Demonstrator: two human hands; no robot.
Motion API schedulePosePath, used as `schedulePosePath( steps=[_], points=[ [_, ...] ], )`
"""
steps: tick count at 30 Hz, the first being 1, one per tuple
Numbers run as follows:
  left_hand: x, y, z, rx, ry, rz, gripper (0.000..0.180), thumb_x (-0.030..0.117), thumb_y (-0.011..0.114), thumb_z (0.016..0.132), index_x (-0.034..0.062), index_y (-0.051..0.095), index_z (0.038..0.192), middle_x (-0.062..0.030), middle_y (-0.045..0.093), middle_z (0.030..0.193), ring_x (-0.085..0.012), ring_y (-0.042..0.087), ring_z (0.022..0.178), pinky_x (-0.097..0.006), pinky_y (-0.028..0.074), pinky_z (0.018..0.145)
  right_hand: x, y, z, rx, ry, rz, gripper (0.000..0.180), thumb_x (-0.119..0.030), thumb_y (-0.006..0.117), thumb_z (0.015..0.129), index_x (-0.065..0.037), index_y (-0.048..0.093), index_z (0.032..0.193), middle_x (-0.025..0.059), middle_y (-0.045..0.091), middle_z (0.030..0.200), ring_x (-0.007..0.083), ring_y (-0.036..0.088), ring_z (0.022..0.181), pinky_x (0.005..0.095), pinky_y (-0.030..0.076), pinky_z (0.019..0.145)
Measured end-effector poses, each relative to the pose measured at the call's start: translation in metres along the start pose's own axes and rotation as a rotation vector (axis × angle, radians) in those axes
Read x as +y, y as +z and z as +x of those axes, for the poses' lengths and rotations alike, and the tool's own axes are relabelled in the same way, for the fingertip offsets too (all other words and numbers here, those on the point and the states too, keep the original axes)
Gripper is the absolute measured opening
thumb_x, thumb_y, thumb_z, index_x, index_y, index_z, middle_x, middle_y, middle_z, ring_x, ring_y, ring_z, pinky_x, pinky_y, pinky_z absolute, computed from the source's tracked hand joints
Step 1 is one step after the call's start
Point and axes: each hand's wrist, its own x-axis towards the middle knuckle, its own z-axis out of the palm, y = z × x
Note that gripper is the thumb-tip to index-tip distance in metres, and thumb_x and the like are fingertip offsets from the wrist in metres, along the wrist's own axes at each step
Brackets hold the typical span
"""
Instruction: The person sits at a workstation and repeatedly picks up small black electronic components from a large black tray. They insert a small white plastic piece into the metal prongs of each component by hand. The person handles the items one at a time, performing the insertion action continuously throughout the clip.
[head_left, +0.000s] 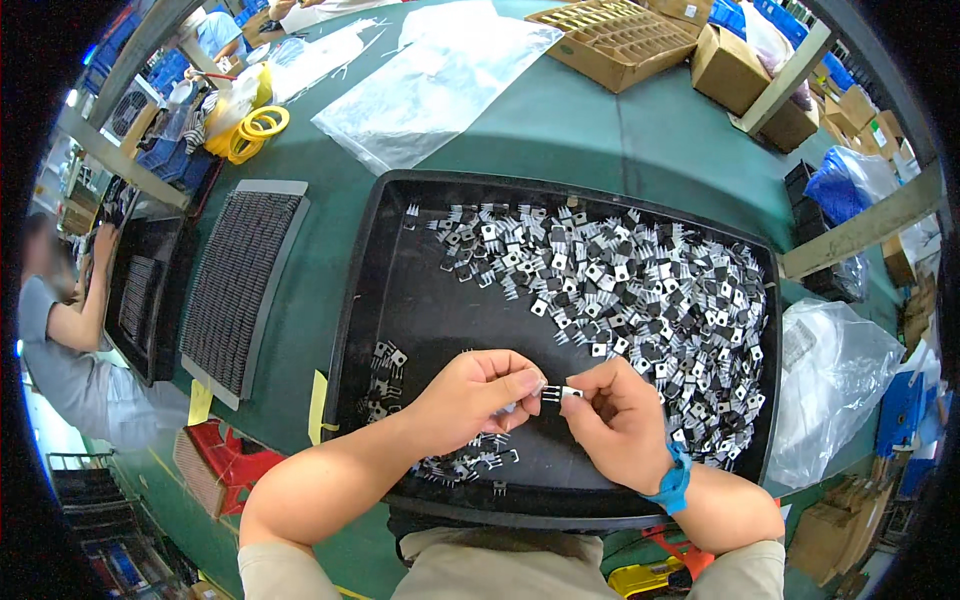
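Green table [600, 130] noted under the work, with a clear plastic sheet [430, 85] laid beyond a black tray [465, 320]. Loose legged components [640, 290] are heaped along the tray's far and right sides; a smaller scatter [384, 390] is found at its left.

One component [568, 393] is held up over the near middle of the tray, between the two hands. Its body is pinched by thumb and fingers of the right hand [620, 425], that grip being narrowed onto it; its metal legs are pointed toward the left hand [475, 395], whose thumb and forefinger are brought together. Whether the legs are touched by the left grip, or merely neared, cannot be told at this size.

For good handling, it is judged that the body should be borne by the right fingertips, with side load kept off the legs so that they are not bent. Any pressure on them is best applied lightly and evenly, and the piece is best kept above the tray in case of a drop.
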Motion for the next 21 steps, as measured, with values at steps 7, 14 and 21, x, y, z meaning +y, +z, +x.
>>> schedulePosePath(
  steps=[7, 14, 21],
  points=[
    [0.0014, 0.0012, -0.0014, 0.000, -0.008, 0.032, 0.016, 0.018, 0.057, 0.096, 0.0026, 0.060, 0.096, -0.0057, 0.061, 0.080, -0.0094, 0.051, 0.059, -0.020, 0.035, 0.048, 0.0022, 0.0019, -0.0006, 0.018, 0.006, 0.005, 0.015, 0.003, 0.063, 0.086, -0.002, 0.055, 0.097, -0.0009, 0.057, 0.075, 0.0011, 0.051, 0.062, 0.0181, 0.040, 0.052],
    [0.0014, 0.0014, -0.0013, -0.001, -0.017, 0.025, 0.016, 0.018, 0.057, 0.096, 0.0027, 0.061, 0.095, -0.0052, 0.061, 0.079, -0.0090, 0.052, 0.059, -0.020, 0.035, 0.048, 0.0023, 0.0045, -0.0007, 0.070, 0.028, 0.043, 0.013, 0.000, 0.066, 0.085, -0.001, 0.057, 0.095, -0.0009, 0.056, 0.069, 0.0013, 0.048, 0.059, 0.0200, 0.039, 0.049],
    [0.0022, 0.0020, -0.0025, -0.039, -0.005, 0.102, 0.018, 0.021, 0.059, 0.096, 0.0031, 0.062, 0.096, -0.0023, 0.063, 0.078, -0.0047, 0.050, 0.061, -0.018, 0.037, 0.050, 0.0072, 0.0045, -0.0001, 0.093, 0.015, 0.013, 0.012, -0.001, 0.065, 0.086, -0.001, 0.058, 0.097, -0.0012, 0.055, 0.068, 0.0015, 0.047, 0.058, 0.0205, 0.038, 0.049]
  ],
)
